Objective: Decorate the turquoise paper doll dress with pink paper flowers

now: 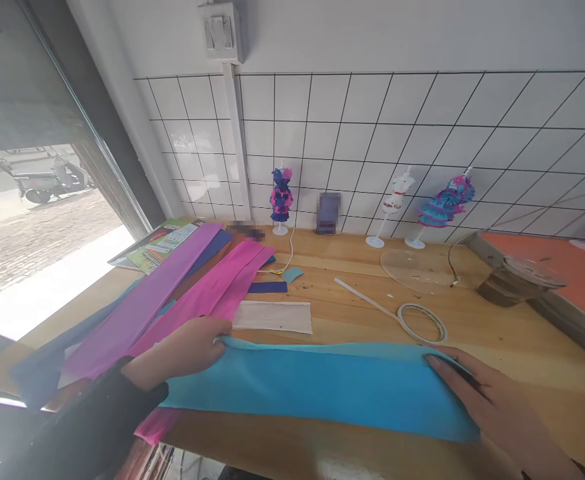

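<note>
A long strip of blue crepe paper (317, 383) is stretched across the front of the wooden table. My left hand (187, 347) pinches its upper edge near the left end. At the right end, my right hand (492, 393) grips the same edge between thumb and fingers. Along the top, the edge looks folded over in a narrow lighter band. Pink paper strips (212, 287) and a purple strip (142, 303) lie in a pile beside my left hand. Just beyond the blue paper is a pale strip (275, 317).
A roll of white tape (422, 323) lies behind my right hand, with a length pulled out. Small dress-form stands (281, 200) in paper outfits line the tiled wall. A lidded cup (517, 280) sits at the right. A clear disc (412, 270) rests on the wood.
</note>
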